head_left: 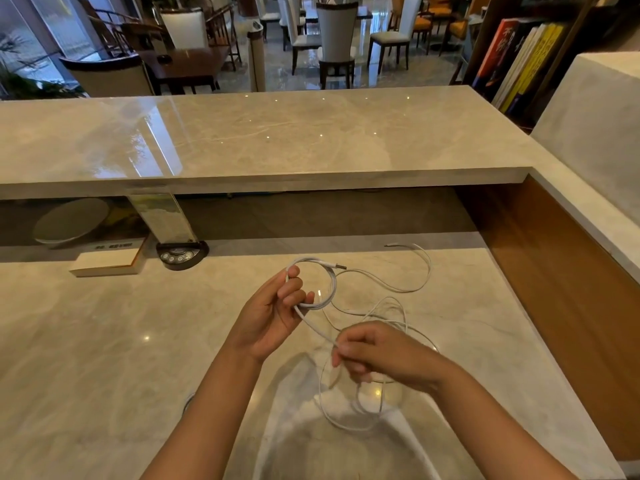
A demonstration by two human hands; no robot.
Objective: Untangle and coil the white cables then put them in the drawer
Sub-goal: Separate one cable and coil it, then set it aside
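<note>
Two bare hands over a glossy beige marble desk [104,341], veined, with small light glints. Our left hand [273,313] is raised, fingers curled round a small round loop of thick white cable [329,277]; the loop's smooth rubbery cord ends in a short metal plug [341,266] poking out to the right. From that loop the same cord runs taut and straight down to our right hand [377,355], which pinches it between curled fingers and thumb. So both hands are clamped on the cable, none open.

Thinner white cable [420,282] lies loose on the desk just beyond the hands, snaking in soft curves to a free end near the back edge. More thin loops [346,420] hang and pool under the right hand, tangled; we cannot tell how many separate cables there are.

Behind: a raised marble counter [277,133], polished and reflective, with a wooden side panel [554,271] at right. At left under the counter, a round flat white disc [71,220], a clear acrylic sign stand [162,216] on a dark oval base with buttons, and a thick white-paged book [107,263] lying flat. Drawer not seen.
</note>
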